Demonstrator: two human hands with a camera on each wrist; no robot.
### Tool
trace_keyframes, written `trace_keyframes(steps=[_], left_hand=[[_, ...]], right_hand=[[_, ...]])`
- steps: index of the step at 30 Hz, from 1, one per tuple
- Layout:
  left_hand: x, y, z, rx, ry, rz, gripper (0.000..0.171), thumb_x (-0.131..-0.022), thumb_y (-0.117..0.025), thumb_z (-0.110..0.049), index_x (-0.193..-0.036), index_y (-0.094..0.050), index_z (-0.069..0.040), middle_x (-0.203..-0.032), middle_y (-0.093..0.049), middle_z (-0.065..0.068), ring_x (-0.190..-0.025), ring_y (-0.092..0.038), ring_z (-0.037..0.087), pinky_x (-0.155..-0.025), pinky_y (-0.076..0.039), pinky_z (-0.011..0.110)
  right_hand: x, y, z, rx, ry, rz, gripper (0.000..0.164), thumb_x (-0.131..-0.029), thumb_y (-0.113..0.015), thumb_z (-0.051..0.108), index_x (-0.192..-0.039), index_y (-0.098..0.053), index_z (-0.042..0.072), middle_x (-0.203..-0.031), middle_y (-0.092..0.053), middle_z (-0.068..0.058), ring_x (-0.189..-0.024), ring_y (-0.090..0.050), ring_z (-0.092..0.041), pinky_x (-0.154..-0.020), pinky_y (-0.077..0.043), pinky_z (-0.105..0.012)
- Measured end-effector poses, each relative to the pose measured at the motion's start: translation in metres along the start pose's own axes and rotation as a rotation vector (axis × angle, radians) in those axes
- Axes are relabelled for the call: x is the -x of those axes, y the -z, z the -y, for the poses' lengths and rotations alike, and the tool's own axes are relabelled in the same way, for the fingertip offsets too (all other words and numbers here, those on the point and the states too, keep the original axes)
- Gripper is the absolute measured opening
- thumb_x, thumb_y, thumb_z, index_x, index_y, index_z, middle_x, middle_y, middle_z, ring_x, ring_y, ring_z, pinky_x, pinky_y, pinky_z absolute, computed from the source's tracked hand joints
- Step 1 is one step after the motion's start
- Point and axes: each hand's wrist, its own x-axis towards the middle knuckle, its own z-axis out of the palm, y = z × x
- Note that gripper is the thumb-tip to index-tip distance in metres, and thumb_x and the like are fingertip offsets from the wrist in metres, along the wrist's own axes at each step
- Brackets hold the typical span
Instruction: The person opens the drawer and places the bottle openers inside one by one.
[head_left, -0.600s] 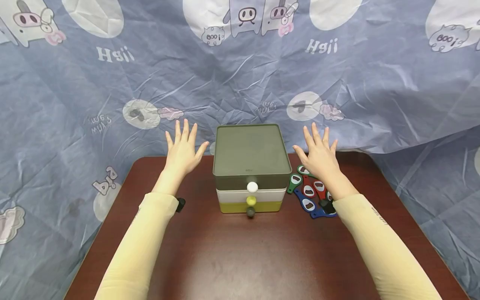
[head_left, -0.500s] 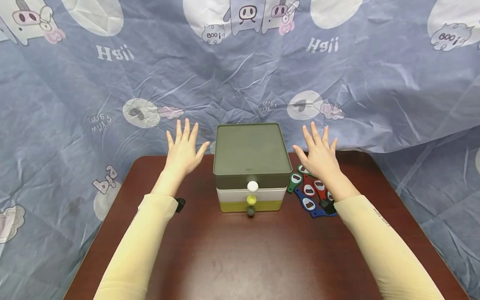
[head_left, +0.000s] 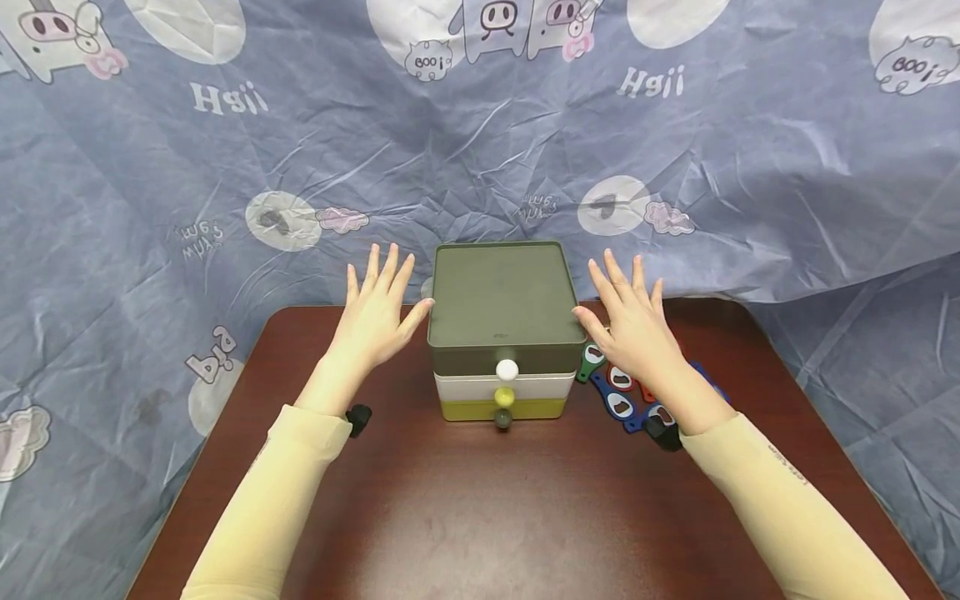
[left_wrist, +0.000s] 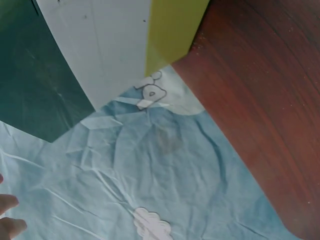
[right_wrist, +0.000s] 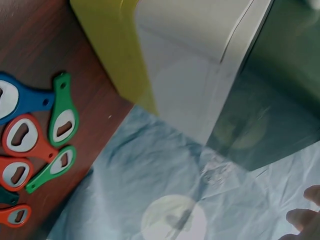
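Observation:
A stacked drawer box point(head_left: 506, 296) stands on the table, with a dark green top tier, a white middle and a yellow bottom. White, yellow and dark round knobs line its front. My left hand point(head_left: 378, 321) is raised beside the box's left side, fingers spread and straight, thumb near the lid's edge. On the other side, my right hand point(head_left: 633, 325) is likewise spread, its thumb close to the lid's right edge. Neither hand holds anything. Several bottle openers point(right_wrist: 22, 132) in blue, red, orange and green lie on the table to the right, partly hidden under my right forearm in the head view.
The brown table point(head_left: 450, 517) ends at a back edge just behind the box. A blue-grey patterned cloth point(head_left: 480, 158) hangs behind and at both sides. Dark wrist cameras sit at the left wrist point(head_left: 358, 418) and the right wrist point(head_left: 663, 433).
Both hands have moved inward, closer to the sides of the box. The head view has shifted slightly. The box and openers stay where they were on the table.

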Motion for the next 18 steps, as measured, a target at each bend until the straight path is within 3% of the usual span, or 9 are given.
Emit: trace_keyframes(steps=[6,18], left_hand=[[0.008,0.001,-0.008,0.027,-0.045,0.021,0.073,-0.1,-0.046,-0.053,-0.157,-0.027,-0.011,-0.164,-0.017,0.015,-0.153,-0.004,0.035,-0.119,-0.006,0.065],[0.022,-0.009,-0.022,0.199,-0.073,0.042,0.072,-0.098,-0.052,-0.05,-0.156,-0.03,-0.012,-0.164,-0.02,0.011,-0.153,-0.007,0.033,-0.12,-0.01,0.061]], right_hand=[[0.015,0.0,0.017,-0.017,0.084,0.003,0.069,-0.101,-0.049,0.045,-0.158,-0.024,0.014,-0.166,-0.013,-0.01,-0.151,0.002,-0.045,-0.114,-0.003,-0.072],[0.044,-0.002,0.044,-0.04,0.214,-0.071,0.063,-0.096,-0.063,0.034,-0.151,-0.041,0.011,-0.161,-0.03,-0.011,-0.149,-0.019,-0.042,-0.116,-0.017,-0.066]])
